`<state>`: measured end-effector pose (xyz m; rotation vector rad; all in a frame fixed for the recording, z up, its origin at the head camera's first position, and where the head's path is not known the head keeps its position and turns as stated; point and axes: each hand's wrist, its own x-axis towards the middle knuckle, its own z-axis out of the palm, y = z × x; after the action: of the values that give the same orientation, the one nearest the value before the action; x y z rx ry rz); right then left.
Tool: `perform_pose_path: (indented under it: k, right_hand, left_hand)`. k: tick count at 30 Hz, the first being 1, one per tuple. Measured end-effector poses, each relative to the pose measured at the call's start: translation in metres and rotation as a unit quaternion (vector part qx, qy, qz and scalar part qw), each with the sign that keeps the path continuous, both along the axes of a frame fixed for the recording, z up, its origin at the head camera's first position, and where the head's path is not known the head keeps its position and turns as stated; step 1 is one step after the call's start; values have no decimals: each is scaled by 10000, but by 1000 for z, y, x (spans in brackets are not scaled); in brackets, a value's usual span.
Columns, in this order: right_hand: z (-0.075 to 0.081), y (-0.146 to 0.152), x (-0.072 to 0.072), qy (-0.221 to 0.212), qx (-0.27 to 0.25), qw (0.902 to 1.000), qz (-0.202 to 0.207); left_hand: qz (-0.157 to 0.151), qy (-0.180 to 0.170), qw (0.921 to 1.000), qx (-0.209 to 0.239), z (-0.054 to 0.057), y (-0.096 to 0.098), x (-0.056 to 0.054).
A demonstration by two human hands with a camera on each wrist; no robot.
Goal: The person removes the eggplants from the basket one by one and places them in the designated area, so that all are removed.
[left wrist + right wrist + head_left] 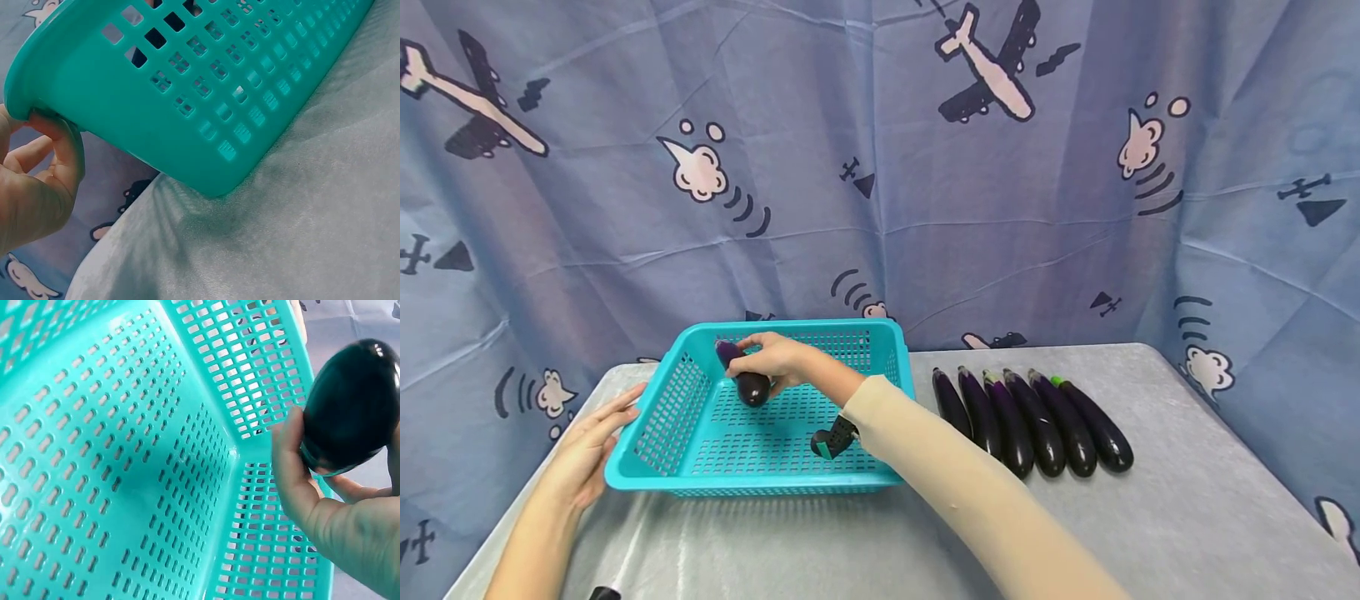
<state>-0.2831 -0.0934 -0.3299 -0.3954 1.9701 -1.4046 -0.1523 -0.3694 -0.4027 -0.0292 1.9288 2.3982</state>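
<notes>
In the head view my right hand (773, 360) grips an eggplant (752, 388) over the left part of a turquoise plastic basket (760, 482). The eggplant is dark and glossy, its stem end pointing up and away. In the right wrist view my fingers wrap the sides of the eggplant (353, 409), its rounded end facing the camera, with the slotted basket floor (94, 456) below. My left hand (583, 454) touches the basket's left side from outside. The left wrist view shows bent fingers (65, 147) right under the rim (19, 94).
Several eggplants (1045, 429) lie side by side on the grey-covered table (1210, 500), right of the basket. Behind the table hangs a blue curtain (880, 167) printed with airplanes. A small black object (604, 593) shows at the bottom edge.
</notes>
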Motion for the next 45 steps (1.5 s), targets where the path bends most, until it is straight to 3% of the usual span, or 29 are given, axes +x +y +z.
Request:
perform_pose_path:
  k: [8, 22, 32, 45]
  right_hand:
    - [9, 15, 2, 108, -197, 9997, -88]
    - [21, 33, 13, 7, -509, 9987, -47]
    - [27, 42, 29, -19, -703, 9974, -135]
    - [33, 64, 51, 78, -849, 9959, -295]
  left_hand:
    - [-215, 82, 9995, 194, 3, 3, -3]
    - [-70, 78, 9999, -23, 1, 1, -1]
    - [-353, 154, 9985, 380, 1, -2, 0]
    - [-371, 156, 9987, 314, 1, -2, -1]
